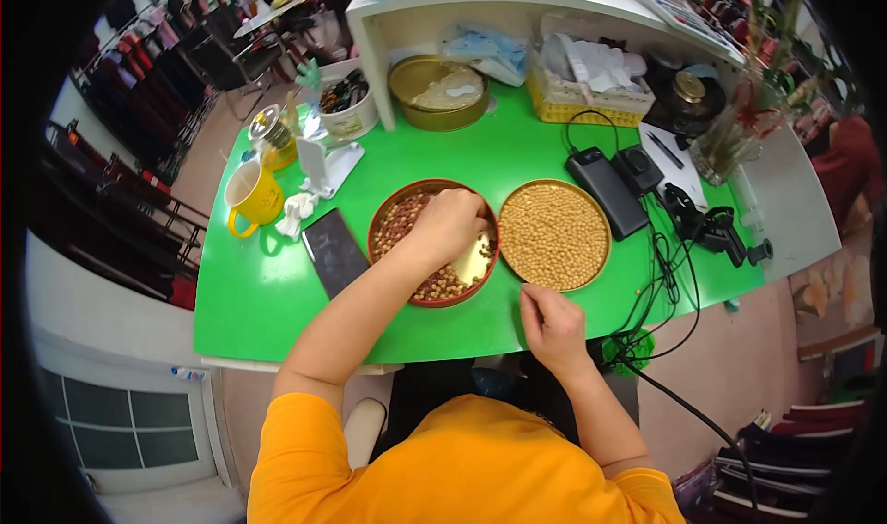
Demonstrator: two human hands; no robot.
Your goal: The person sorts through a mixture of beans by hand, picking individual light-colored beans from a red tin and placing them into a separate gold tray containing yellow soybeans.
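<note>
My left hand (450,225) reaches into a round red-rimmed tin (372,254) of mixed red-brown and pale beans (399,217). Its fingers curl downward near the tin's right side, and whatever they may hold is hidden. Bare gold bottom shows below the fingers, with a few dark beans beside it. Close by on the right stands a round gold tin (607,256) full of pale yellow soybeans (554,233). Just in front of that tin my right hand (554,328) is closed, its thumb against the curled fingers. What might be inside it cannot be seen.
On the green table (259,316) lie a dark phone (334,251), a yellow mug (254,196) and crumpled tissue (296,213) at left. A black power bank (607,191) and tangled cables (661,288) lie right. Behind stand a large gold tin (434,115) and a yellow basket (591,108).
</note>
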